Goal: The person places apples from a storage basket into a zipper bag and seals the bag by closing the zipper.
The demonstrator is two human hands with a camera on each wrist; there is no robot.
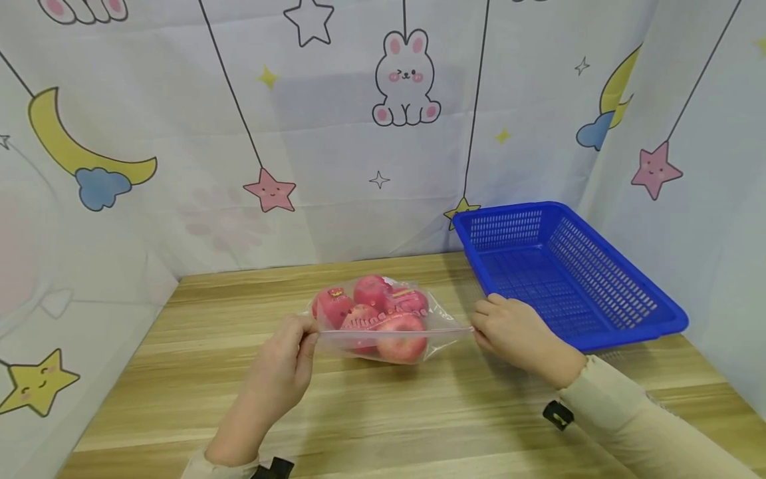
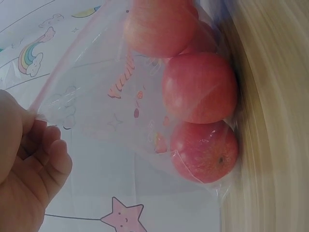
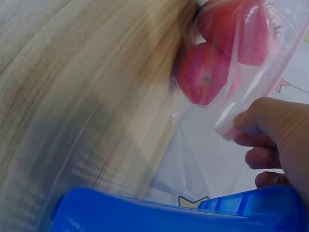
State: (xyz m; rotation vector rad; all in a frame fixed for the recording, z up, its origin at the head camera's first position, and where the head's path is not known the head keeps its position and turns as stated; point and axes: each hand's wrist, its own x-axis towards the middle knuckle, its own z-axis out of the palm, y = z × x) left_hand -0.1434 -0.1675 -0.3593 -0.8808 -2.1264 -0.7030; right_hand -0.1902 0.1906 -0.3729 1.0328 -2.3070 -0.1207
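A clear zip bag (image 1: pixel 443 338) with pink print holds several red apples (image 1: pixel 402 338) and rests on the wooden table. My left hand (image 1: pixel 286 359) pinches the left end of its pink zip strip between thumb and fingers. At the strip's right end, my right hand (image 1: pixel 517 336) grips the other corner, so the strip is drawn straight across. In the left wrist view, the apples (image 2: pixel 200 88) lie low in the bag against the tabletop. The right wrist view shows thumb and forefinger on the bag's corner (image 3: pixel 231 126).
A blue plastic basket (image 1: pixel 634 332) with slotted walls stands at the right of the table (image 1: pixel 197 372), close beside my right hand. Behind the table hangs a white cloth (image 1: pixel 335 226) printed with rabbits, stars and moons.
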